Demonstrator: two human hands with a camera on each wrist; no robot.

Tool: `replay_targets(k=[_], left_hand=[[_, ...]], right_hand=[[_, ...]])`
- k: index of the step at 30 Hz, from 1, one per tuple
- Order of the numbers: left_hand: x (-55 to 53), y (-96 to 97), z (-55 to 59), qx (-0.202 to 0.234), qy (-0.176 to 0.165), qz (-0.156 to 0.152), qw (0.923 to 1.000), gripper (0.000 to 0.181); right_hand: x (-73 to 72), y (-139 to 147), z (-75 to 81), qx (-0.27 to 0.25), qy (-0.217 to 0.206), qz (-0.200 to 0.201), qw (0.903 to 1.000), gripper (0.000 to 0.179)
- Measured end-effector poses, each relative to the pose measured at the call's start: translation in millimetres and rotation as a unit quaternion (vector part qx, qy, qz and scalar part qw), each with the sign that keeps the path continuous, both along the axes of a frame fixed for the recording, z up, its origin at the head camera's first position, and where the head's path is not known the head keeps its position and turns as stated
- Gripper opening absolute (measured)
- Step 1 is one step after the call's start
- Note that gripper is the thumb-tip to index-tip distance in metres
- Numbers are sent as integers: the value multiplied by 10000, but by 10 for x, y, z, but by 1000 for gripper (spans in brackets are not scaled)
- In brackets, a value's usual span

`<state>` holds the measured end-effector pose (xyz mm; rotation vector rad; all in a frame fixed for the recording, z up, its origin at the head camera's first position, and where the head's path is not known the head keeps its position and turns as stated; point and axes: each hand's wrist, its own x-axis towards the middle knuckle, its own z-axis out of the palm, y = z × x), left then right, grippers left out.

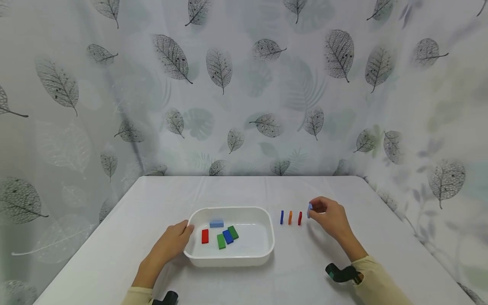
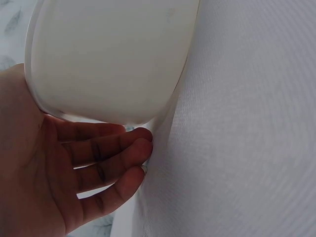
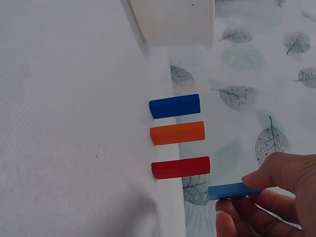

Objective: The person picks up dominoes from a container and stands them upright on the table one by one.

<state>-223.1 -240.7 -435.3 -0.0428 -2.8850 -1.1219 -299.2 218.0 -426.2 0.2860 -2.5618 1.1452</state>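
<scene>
Light blue block (image 1: 309,209) held at the fingertips of the right hand (image 1: 331,219), pinched between thumb and forefinger, just to the right of a short row of three blocks standing on edge on the surface (image 1: 343,254): dark blue block (image 1: 281,217), orange block (image 1: 290,217), red block (image 1: 300,218), evenly spaced, apart from one another. In the right wrist view the held block (image 3: 231,190) lies parallel to the standing three, its long axis matching theirs, offset slightly beyond the red block (image 3: 180,167) and not touching it; whether its lower edge meets the surface cannot be told, since the fingers (image 3: 276,173) cover its far end. Right hand is plainly the nearer one; the row lies to its left. Left hand (image 1: 171,243) rests against the near left corner of the white tray (image 1: 267,250), thumb on the rim, fingers relaxed and straight beneath the wall per the left wrist view (image 2: 94,163), gripping nothing firmly. Tray holds five loose blocks lying flat: pale blue, red, two green and a dark blue, the last three overlapping or touching. Both sleeves cut off at the lower frame edge.
</scene>
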Motion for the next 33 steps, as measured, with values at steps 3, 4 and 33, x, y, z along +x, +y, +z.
replay_targets(k=[3, 4, 33], left_hand=[[10, -5, 3, -2, 8, 11, 10000, 38], [10, -6, 3, -4, 14, 13, 10000, 38], [0, -5, -15, -16, 51, -6, 10000, 37]], right_hand=[[-18, 4, -38, 7, -93, -24, 10000, 26], [-26, 8, -50, 9, -109, -34, 9999, 26], [-66, 53, -246, 237, -580, -127, 9980, 20]])
